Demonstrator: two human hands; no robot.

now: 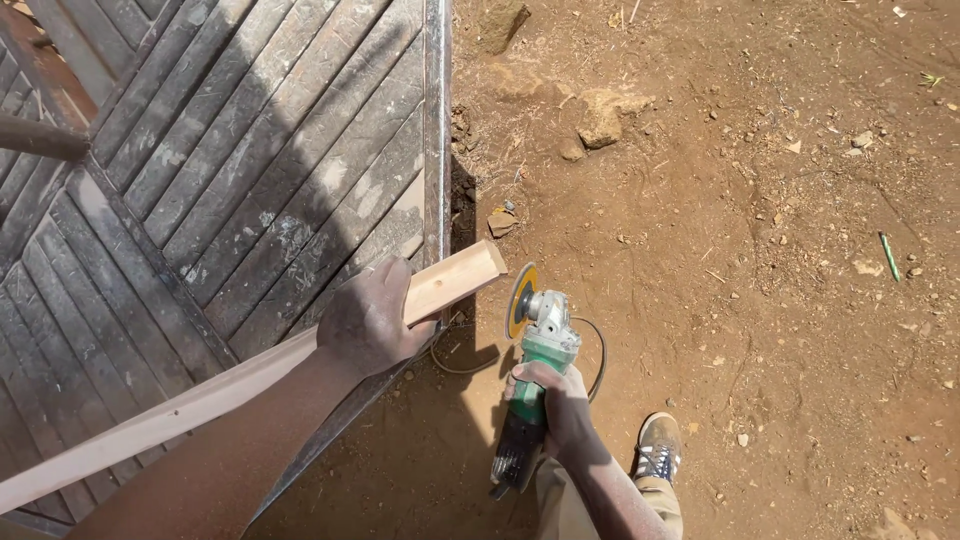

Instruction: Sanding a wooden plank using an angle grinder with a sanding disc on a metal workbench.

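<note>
A wooden plank (pixel 300 355) is pressed down by the left hand (pixel 368 318) on the slatted table (pixel 230 150); a green angle grinder (pixel 535 370) is held in the right hand (pixel 560 405), its grip closed around the body.

You see pale bare wood plank (pixel 300 360), smooth, matt | dull scuffed metal panel (pixel 250 150) upper left | grinder (pixel 535 380) green plastic, grey metal head | ground (pixel 750 250) dry, rough dirt
</note>
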